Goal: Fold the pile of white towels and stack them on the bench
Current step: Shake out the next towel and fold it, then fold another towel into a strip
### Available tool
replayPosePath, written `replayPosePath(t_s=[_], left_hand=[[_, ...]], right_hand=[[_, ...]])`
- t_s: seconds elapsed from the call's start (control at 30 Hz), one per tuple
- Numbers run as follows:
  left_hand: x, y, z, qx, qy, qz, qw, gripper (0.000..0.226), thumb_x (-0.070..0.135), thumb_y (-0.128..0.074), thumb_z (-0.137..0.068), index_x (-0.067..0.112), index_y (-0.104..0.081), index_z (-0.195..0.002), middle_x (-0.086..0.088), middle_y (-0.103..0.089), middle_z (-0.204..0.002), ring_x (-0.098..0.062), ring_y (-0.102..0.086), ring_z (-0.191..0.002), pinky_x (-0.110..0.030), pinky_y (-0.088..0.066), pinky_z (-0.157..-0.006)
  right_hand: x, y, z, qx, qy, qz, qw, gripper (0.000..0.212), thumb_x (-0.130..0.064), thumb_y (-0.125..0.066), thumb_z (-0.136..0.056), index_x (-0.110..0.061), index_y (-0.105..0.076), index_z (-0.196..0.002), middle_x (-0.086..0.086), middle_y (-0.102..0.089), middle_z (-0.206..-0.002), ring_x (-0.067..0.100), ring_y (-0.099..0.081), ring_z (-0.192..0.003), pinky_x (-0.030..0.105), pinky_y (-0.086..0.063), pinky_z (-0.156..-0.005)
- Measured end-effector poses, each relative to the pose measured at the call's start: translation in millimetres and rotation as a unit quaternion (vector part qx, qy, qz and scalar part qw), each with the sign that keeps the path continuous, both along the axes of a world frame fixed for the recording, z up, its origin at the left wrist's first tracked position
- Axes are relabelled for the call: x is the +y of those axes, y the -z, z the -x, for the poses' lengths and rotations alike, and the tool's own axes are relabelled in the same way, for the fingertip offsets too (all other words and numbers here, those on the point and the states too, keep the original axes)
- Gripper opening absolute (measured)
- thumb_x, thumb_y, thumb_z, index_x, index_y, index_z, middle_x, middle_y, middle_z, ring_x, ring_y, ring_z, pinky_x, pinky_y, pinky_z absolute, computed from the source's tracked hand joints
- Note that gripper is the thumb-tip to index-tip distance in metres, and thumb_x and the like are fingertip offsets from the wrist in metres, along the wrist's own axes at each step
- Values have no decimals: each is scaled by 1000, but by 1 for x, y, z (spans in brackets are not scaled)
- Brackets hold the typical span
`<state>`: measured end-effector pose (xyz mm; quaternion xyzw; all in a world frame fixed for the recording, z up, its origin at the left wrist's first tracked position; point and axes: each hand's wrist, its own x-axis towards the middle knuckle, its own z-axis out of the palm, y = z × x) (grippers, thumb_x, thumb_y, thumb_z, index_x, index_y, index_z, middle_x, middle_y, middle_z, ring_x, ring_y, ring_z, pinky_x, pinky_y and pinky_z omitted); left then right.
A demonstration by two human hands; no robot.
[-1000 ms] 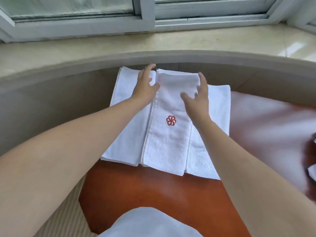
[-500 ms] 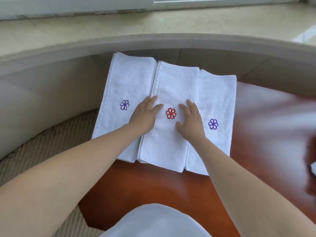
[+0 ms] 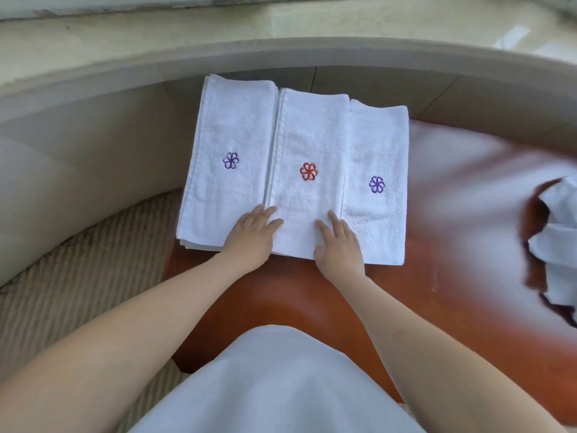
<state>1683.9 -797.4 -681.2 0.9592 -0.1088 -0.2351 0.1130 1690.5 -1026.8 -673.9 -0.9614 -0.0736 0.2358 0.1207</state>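
Three folded white towels lie side by side on the brown bench (image 3: 312, 307). The left towel (image 3: 228, 135) and the right towel (image 3: 379, 151) carry purple flower marks. The middle towel (image 3: 312, 135) has a red flower mark and overlaps its neighbours. My left hand (image 3: 249, 232) presses flat on the near left corner of the middle towel, fingers straight. My right hand (image 3: 338, 245) presses flat on its near right corner. A crumpled pile of white towels (image 3: 559, 245) sits at the right edge of the bench.
A curved grey stone ledge (image 3: 281, 54) runs behind the bench, with a pale sill beyond it. Ribbed beige carpet (image 3: 78, 276) covers the floor to the left. My white-clad lap (image 3: 274, 385) fills the bottom middle.
Both hands have slid along the middle towel from its far end to its near end, smoothing it. The view has tilted down, and the unfolded pile shows at the right.
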Motion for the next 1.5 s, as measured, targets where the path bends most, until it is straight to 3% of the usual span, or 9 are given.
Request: replayPosePath(t_s=[0.23, 0.43, 0.57, 0.77, 1.07, 1.5], left_hand=[[-9, -1, 57, 28, -51, -42, 997, 66, 44, -42, -106, 24, -16, -163, 5, -1, -172, -25, 5, -158, -45, -7, -128], [-42, -28, 86, 48, -89, -25, 995, 64, 43, -45, -102, 32, -22, -161, 0, -8, -171, -29, 1, -157, -45, -6, -127], [-88, -48, 109, 45, -74, -9, 996, 66, 41, -47, -101, 33, -21, -161, -2, -5, -172, -30, 1, -157, -46, -10, -126], [-182, -87, 168, 0, -10, 4, 1000, 67, 44, -49, -99, 33, -25, -160, -1, -8, -171, -30, -4, -157, -45, -16, -124], [-327, -142, 261, -46, 108, 20, 993, 67, 42, -49, -100, 32, -23, -161, 0, -5, -172, -27, -3, -157, -46, -14, -124], [-500, -169, 278, -78, 256, 47, 962, 69, 44, -53, -99, 30, -25, -161, -1, -9, -171, -26, -8, -157, -45, -13, -127]], right_hand=[[-12, -23, 59, 60, -10, 30, 998, 62, -19, -50, -96, -32, -41, -155, -2, -24, -169, 25, -25, -152, 40, -22, -124], [-39, -50, 84, 128, 9, 18, 992, 64, -30, -53, -95, -30, -39, -157, -2, -34, -164, 24, -33, -149, 42, -40, -115], [-74, -65, 127, 107, 57, -12, 993, 66, -35, -55, -97, -27, -34, -159, -2, -35, -163, 23, -38, -146, 40, -41, -114], [-155, -89, 217, 53, 142, -25, 988, 71, -42, -57, -100, -24, -27, -162, 2, -35, -164, 27, -36, -149, 42, -39, -116], [-286, -129, 334, -12, 252, -56, 966, 72, -44, -56, -98, -22, -29, -161, 4, -36, -163, 28, -33, -149, 42, -34, -117], [-426, -170, 405, -72, 383, -86, 917, 69, -42, -58, -100, -20, -32, -160, 3, -34, -163, 25, -32, -149, 42, -31, -120]])
